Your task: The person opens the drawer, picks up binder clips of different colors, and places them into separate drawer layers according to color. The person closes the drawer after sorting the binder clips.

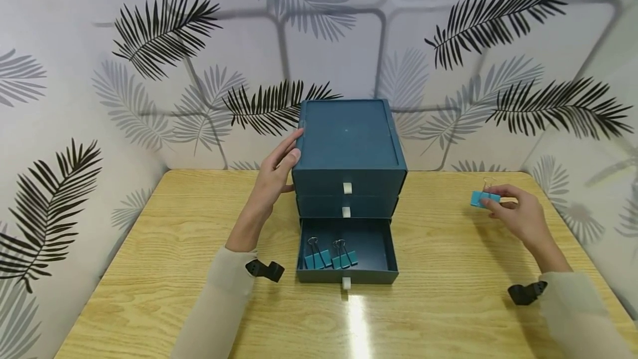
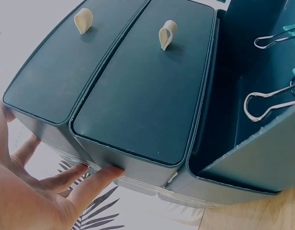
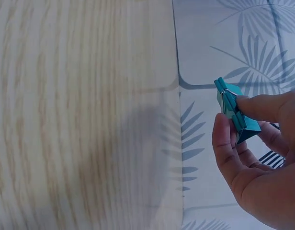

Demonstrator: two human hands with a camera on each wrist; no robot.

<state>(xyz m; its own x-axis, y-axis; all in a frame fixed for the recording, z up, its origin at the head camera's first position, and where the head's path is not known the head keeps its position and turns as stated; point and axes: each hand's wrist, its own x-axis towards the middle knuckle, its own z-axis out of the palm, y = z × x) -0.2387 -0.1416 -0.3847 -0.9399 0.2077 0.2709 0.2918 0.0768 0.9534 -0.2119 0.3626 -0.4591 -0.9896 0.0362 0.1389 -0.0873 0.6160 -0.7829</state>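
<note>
A dark blue drawer box (image 1: 349, 134) stands at the back of the table, its bottom drawer (image 1: 377, 248) pulled out. Inside that drawer lie two blue binder clips, one at the left (image 1: 318, 260) and one near the middle (image 1: 345, 260). My left hand (image 1: 273, 173) rests against the box's left side, fingers spread along it, as the left wrist view also shows. Over the table's right part, my right hand (image 1: 523, 212) pinches another blue binder clip (image 3: 233, 105) between thumb and fingers. That clip is held above the wood, its wire handles upward in the head view.
The upper drawer (image 1: 319, 184) and middle drawer (image 1: 319, 206) are closed, each with a small pale pull tab. A wall with a leaf pattern (image 1: 339, 43) rises behind the wooden table (image 1: 443, 292). Light glares off the table in front of the open drawer.
</note>
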